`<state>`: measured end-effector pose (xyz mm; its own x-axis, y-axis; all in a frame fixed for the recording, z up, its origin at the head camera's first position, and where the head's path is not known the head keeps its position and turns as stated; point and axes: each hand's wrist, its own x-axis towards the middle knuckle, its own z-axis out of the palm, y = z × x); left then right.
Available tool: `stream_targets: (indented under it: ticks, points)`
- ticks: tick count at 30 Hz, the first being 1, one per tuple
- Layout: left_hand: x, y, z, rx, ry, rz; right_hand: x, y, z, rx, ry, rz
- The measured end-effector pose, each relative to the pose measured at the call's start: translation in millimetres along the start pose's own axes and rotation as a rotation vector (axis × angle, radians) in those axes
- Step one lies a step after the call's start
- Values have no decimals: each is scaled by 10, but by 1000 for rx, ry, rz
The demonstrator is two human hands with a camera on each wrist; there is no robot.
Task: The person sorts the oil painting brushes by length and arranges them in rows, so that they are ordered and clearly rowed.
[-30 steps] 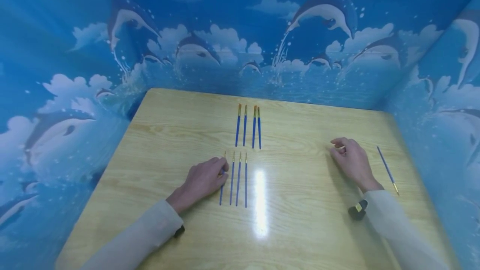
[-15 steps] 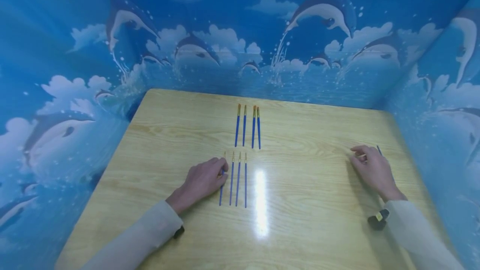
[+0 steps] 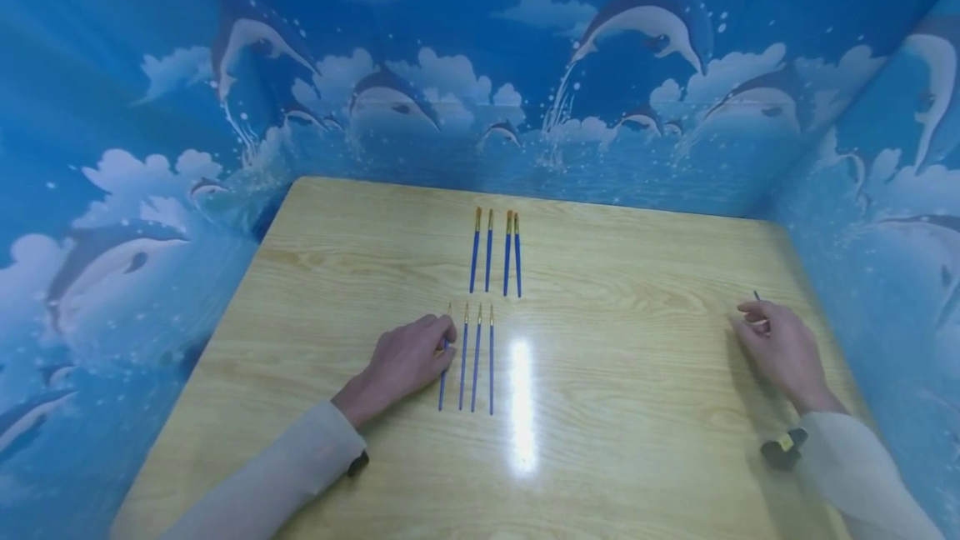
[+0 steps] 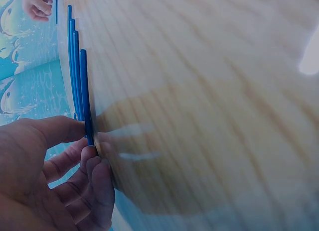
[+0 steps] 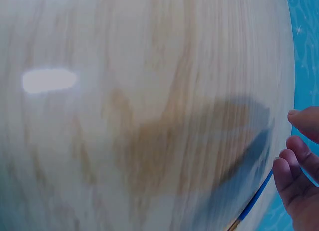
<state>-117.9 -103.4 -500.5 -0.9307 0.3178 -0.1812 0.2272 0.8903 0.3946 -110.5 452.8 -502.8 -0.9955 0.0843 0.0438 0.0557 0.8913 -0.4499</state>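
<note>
My left hand [image 3: 408, 357] pinches a thin blue paintbrush [image 3: 442, 386] at the left end of the near row, the brush lying on the table. In the left wrist view the thumb and fingertips meet around that brush [image 4: 83, 86]. Just right of it lie three similar brushes [image 3: 477, 365], side by side, bristles pointing away from me. My right hand [image 3: 783, 352] hovers at the table's right side with loosely bent fingers, nothing between them. Beneath it is a single blue paintbrush [image 5: 256, 201], mostly hidden by the hand in the head view.
Farther back, several thicker blue paintbrushes [image 3: 489, 252] form another row with orange bristles. The wooden table [image 3: 615, 273] reflects a bright light strip. Blue dolphin-print sheets [image 3: 450, 107] stand around its back and sides.
My right hand has moved rightwards and slightly towards me, from left of the lone paintbrush to over it. My left hand has stayed in place on its brush.
</note>
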Motion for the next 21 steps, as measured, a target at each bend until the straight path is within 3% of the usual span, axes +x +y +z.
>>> stream_targets:
  ticks: [11,21]
  points:
    - [4,-1,0,0,-4,-5,-13,290,-113,-18,-23,99]
    - [1,-4,6,-8,-3,-4,-33,405,-142,-72,-39,200]
